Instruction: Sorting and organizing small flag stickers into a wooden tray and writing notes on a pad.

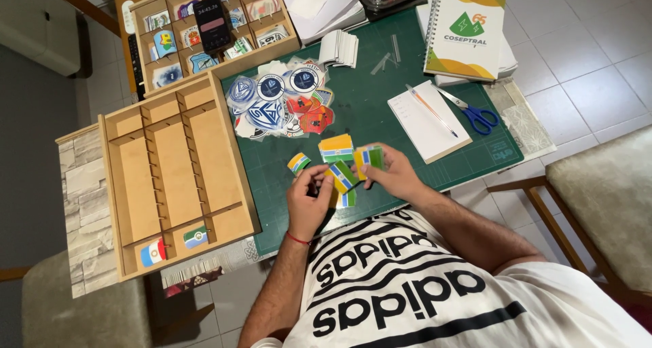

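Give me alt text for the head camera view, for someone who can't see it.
Seen from above, a person's left hand and right hand hold small flag-coloured stickers over a green cutting mat. A wooden compartment tray lies to the left, with a pile of round badge stickers, a notepad and blue scissors beyond.

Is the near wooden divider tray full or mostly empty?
Mostly empty: the wooden tray shows bare compartments, with only two flag stickers in its near-end slots.

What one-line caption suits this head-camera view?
Two hands, left hand and right hand, sort small flag stickers on a green cutting mat beside a wooden tray.
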